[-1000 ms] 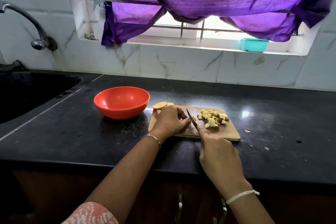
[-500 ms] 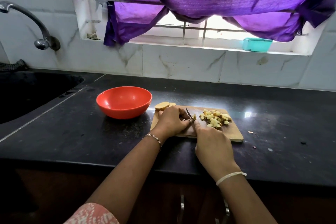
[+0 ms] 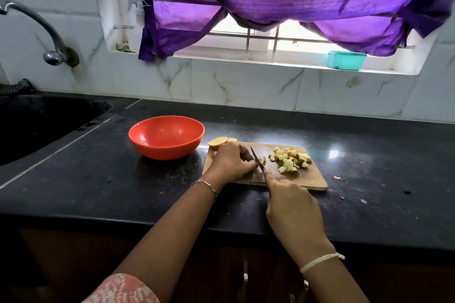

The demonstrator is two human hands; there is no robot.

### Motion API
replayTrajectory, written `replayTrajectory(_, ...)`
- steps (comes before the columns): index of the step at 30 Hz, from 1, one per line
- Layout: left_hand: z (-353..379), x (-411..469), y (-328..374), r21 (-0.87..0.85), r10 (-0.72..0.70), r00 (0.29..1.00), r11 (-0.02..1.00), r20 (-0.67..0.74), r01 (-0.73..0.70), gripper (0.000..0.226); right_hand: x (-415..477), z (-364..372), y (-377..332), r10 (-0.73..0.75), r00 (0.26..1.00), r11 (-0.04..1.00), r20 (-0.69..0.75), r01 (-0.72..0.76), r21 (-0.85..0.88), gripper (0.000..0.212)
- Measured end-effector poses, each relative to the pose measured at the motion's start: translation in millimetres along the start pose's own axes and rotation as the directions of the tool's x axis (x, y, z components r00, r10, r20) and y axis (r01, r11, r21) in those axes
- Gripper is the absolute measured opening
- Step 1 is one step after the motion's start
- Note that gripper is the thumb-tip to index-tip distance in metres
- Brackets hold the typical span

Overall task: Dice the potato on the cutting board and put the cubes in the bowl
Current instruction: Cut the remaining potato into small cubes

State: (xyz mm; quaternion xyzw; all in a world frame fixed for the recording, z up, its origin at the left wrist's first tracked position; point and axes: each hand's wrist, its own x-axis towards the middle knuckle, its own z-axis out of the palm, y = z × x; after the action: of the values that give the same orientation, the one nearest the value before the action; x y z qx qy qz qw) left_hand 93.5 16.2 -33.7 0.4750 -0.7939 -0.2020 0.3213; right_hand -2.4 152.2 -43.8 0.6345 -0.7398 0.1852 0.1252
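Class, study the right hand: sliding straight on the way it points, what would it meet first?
Probably the potato piece at the knife, held by the left hand; depth is unclear, so its fingertips might come first.

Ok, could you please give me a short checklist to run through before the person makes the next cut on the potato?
1. The left hand holds the potato piece down on the cutting board: ok.
2. The right hand grips the knife, forefinger along its back: ok.
3. The left hand is clear of the blade: cannot tell; its fingers lie very close to it.
4. The pile of cubes lies apart from the blade, to its right: ok.
5. The bowl stands beside the board, empty and ready for cubes: ok.
6. The uncut slices wait at the board's far left corner: ok.
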Motion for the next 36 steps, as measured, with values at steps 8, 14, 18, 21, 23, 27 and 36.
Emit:
replayTrajectory(8, 0.8, -0.9, -0.2, -0.027, 0.023, 1.0, 0.999, 0.015, -0.023, 0.005, 21.2, -0.5, -5.3, -0.048, 0.998, 0.995, 0.031, 0.05, -0.083, 0.054)
replayTrajectory(14, -1.0, -1.8, -2.4, 0.018, 0.037, 0.999, 0.999, -0.023, -0.037, 0.009, 12.8, -1.7, 3.5, 0.055, 0.998, 0.994, -0.039, -0.051, 0.096, 0.054)
replayTrajectory(18, -3.8, 4.3, -8.4, -0.046, 0.002, 0.99, 0.999, -0.144, -0.009, 0.006, -1.8, -13.5, 8.0, 0.081, 0.994, 0.985, -0.07, -0.069, 0.161, 0.052)
replayTrajectory(21, -6.9, 3.9, -11.7, -0.049, -0.02, 0.976, 0.999, -0.216, 0.01, 0.011, -7.3, -19.7, 8.0, 0.064, 0.995, 0.988, -0.075, -0.052, 0.148, 0.048)
replayTrajectory(23, -8.4, 1.8, -13.0, 0.02, -0.012, 0.968, 1.0, -0.252, 0.017, 0.014, -9.7, -21.5, 6.3, 0.041, 0.997, 0.991, -0.059, -0.034, 0.127, 0.046)
replayTrajectory(27, -10.5, 0.2, -15.0, 0.063, -0.025, 0.949, 0.997, -0.314, 0.047, 0.014, -8.3, -21.2, 2.9, 0.008, 0.999, 0.999, -0.036, -0.006, 0.04, 0.047)
replayTrajectory(36, -5.7, -1.7, -18.3, 0.269, -0.051, 0.962, 0.955, -0.268, 0.125, 0.022, 5.6, -20.5, 21.6, 0.099, 0.994, 0.993, -0.047, -0.102, -0.056, 0.048)
